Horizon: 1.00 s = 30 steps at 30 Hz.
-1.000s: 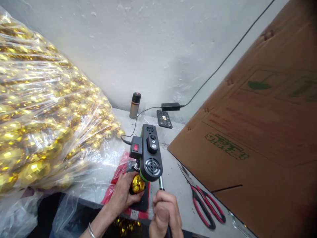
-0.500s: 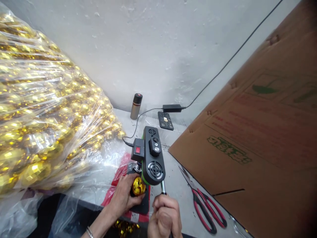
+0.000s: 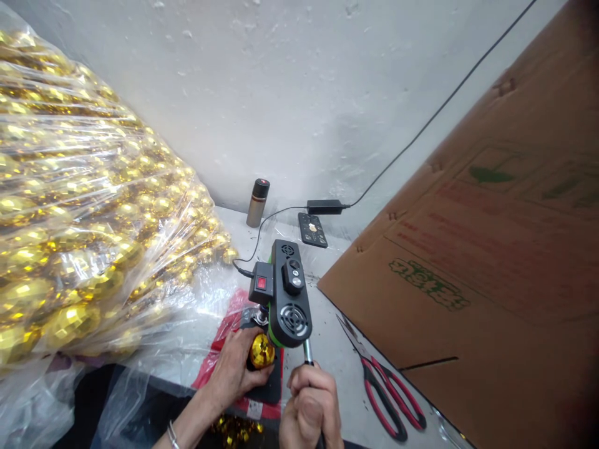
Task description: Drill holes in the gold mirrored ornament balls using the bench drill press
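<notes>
A small black and green bench press with a red switch stands on the grey table, on a black base over a red sheet. My left hand holds a faceted gold ball under the machine's head. My right hand is closed around the machine's metal lever at the bottom of the view. More gold balls lie below the table edge between my arms.
A big clear plastic bag of several gold balls fills the left side. A large cardboard sheet leans on the right. Red-handled scissors lie beside it. A cylindrical bottle, a power adapter and a small black device sit by the wall.
My right hand with the lever has shifted slightly; the view has drifted a little. The left hand stays on the gold ball under the machine.
</notes>
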Motion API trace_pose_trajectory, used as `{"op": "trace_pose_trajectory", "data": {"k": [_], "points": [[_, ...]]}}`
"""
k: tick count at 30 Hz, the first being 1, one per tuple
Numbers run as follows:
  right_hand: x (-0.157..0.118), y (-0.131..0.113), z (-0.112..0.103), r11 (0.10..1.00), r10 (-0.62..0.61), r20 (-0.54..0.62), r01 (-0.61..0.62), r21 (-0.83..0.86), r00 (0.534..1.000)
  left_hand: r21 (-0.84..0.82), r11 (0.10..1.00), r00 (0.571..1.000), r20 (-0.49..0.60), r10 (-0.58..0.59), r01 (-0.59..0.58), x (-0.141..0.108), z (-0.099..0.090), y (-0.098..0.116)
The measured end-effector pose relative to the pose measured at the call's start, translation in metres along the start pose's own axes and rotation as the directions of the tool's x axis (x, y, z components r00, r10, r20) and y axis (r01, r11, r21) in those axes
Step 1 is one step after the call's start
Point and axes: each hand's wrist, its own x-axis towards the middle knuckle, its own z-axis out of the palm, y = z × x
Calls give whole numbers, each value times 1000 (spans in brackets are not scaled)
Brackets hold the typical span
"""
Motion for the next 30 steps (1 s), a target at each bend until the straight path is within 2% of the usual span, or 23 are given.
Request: {"op": "trace_pose_trajectory", "data": {"k": [11,16,21,24,26,30], "points": [[1,0,-6,999,-14,69,16,-29,998,-22,1000,1000,21,-16,16,2,-6,4],[1,3,-11,998,-38,159,46,-48,987,-30,999,999,13,-29,29,2,-4,4],[-2,9,-15,997,-53,146,62,-54,988,-43,998,999,27,-36,37,3,-4,5],[-11,15,-16,994,-90,181,101,-49,979,-56,997,998,37,-44,46,3,-4,6],[-19,21,-14,990,-113,172,126,-68,979,-69,996,997,57,-57,61,3,-4,6],[-35,35,-9,993,-100,63,104,-63,993,-90,991,993,84,-88,95,2,-2,5]]}}
